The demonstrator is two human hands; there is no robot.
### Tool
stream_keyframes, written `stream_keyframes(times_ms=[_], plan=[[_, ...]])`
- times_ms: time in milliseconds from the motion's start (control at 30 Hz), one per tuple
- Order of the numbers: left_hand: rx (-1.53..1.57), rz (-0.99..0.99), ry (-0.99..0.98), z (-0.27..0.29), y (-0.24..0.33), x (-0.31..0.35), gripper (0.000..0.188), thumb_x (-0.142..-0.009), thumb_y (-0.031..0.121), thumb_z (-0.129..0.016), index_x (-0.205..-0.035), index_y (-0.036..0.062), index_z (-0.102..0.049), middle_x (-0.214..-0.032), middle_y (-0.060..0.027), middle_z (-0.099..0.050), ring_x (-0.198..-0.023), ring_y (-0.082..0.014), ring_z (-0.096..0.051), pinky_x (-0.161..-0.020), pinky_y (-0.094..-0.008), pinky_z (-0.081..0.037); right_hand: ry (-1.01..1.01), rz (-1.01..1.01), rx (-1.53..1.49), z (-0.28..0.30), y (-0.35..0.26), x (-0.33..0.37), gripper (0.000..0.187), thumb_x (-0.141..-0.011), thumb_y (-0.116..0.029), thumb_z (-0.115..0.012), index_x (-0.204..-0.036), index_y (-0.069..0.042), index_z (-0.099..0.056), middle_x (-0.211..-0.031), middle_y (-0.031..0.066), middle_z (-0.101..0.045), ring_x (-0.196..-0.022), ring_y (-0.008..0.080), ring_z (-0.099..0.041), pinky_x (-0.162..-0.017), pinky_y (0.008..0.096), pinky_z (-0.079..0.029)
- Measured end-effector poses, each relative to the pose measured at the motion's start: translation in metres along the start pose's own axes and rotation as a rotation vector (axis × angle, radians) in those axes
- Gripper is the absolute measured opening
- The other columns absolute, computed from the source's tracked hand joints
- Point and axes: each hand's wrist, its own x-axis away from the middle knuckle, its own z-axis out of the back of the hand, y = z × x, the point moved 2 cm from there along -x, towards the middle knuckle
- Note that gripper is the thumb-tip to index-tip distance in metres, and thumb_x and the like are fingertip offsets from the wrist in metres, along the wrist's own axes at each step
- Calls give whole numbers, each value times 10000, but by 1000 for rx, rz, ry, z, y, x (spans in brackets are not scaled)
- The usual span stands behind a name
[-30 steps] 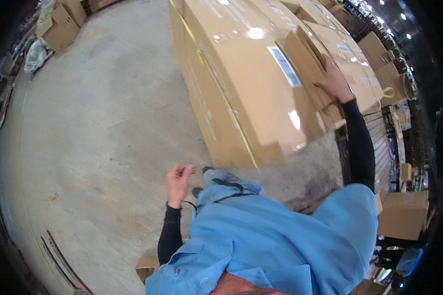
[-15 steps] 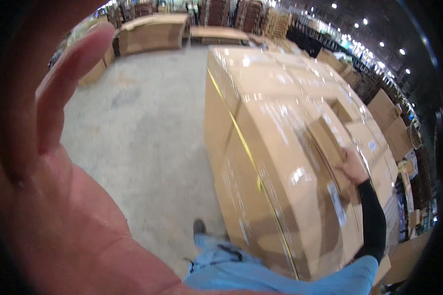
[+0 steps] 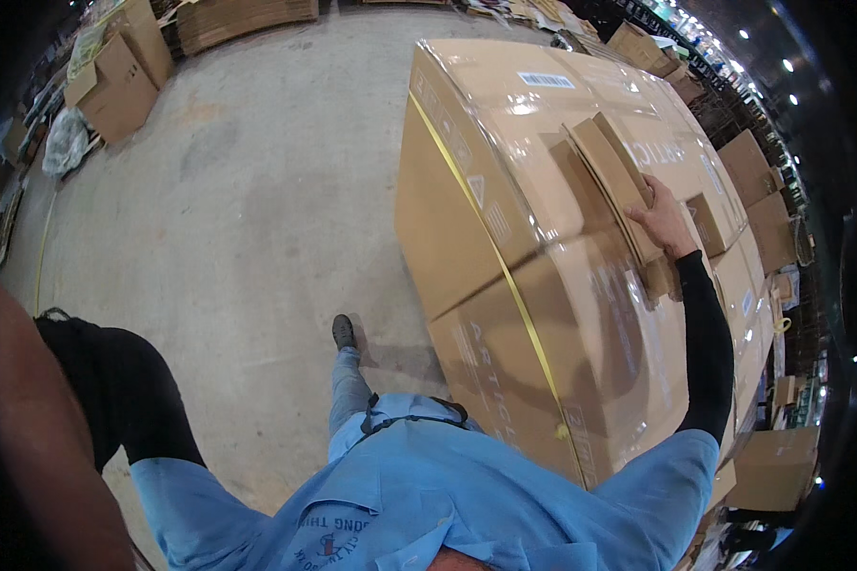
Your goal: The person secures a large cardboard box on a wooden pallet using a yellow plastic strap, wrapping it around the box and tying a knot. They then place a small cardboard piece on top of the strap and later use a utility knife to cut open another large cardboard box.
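Note:
My right hand (image 3: pixel 665 224) is closed on the near end of a folded cardboard piece (image 3: pixel 607 181), which stands on edge over the top of a large stack of boxes. The brown cartons (image 3: pixel 524 371) under it are wrapped in clear film, with a yellow strap (image 3: pixel 507 271) running along their left side. At the left edge, raised very close to the camera, a blurred part of my left hand (image 3: pixel 38 428) shows below the frame's dark rim. Its fingers are out of sight. The black-sleeved left arm bends up toward it.
Concrete floor (image 3: pixel 276 190) stretches to the left of the stack. Open cartons (image 3: pixel 114 90) and a clear plastic bundle (image 3: pixel 67 141) lie at the far left. More cardboard (image 3: pixel 248 21) is at the back. Another carton (image 3: pixel 776 466) stands at the lower right.
My left hand has moved from across the left of the view to its edge. The view has tilted downward. My right hand, still on the cardboard piece, has shifted farther along the stack.

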Motion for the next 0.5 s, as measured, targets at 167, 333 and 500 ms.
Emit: stream_keyframes(times_ms=[167,333,500], plan=[[53,-69,27,-8,-90,6,494,-867,160,-649,-1317,31,-490,-1307,-154,-558,-1201,-246,-533,-1024,-393,-409,-109,-211,-56,-2,-3,-34,738,-687,-249,-796,-1309,5,-491,-1284,222,-548,-1221,317,-509,-1038,396,-388],[64,-163,42,-5,-194,-13,482,-886,165,-623,-1329,35,-483,-1320,-153,-549,-1217,-252,-522,-1035,-397,-399,90,-300,65,1,-3,-81,676,-685,-234,-772,-1270,-4,-522,-1211,210,-581,-1155,319,-547,-992,393,-424],[149,-232,-3,-35,-284,-38,470,-905,171,-596,-1340,39,-477,-1333,-153,-540,-1232,-257,-512,-1047,-401,-389,83,-396,-82,7,-12,-92,639,-709,-118,-743,-1276,47,-498,-1146,192,-635,-1017,257,-619,-904,351,-482]])
